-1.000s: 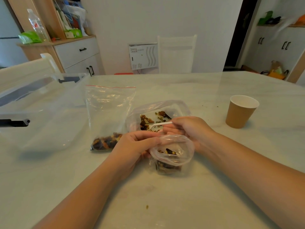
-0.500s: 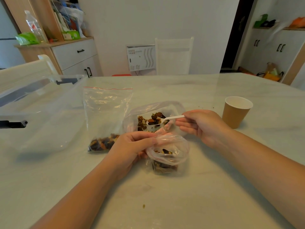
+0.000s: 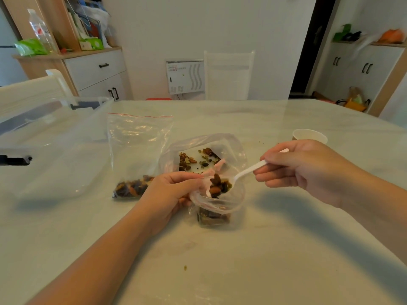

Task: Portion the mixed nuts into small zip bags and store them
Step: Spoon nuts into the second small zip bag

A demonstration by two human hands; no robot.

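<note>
My left hand point(image 3: 169, 190) grips the rim of a small zip bag point(image 3: 217, 208) standing on the table point(image 3: 264, 249), its mouth held wide and some nuts at its bottom. My right hand point(image 3: 301, 168) holds a white plastic spoon point(image 3: 242, 173) heaped with mixed nuts just over that mouth. Behind it lies a larger plastic bag point(image 3: 231, 148) spread wide with loose nuts inside. To the left lies another zip bag point(image 3: 136, 150) with a red seal line and nuts at its near end.
A clear plastic storage box point(image 3: 50, 142) with black latches stands at the left. A brown paper cup point(image 3: 308, 135) sits behind my right hand. A few crumbs lie on the table near me. White chairs stand at the far side and the left.
My right hand drew the spoon out of the large bag with a load of nuts and brought it over the small bag's mouth. My left hand kept its hold on the rim.
</note>
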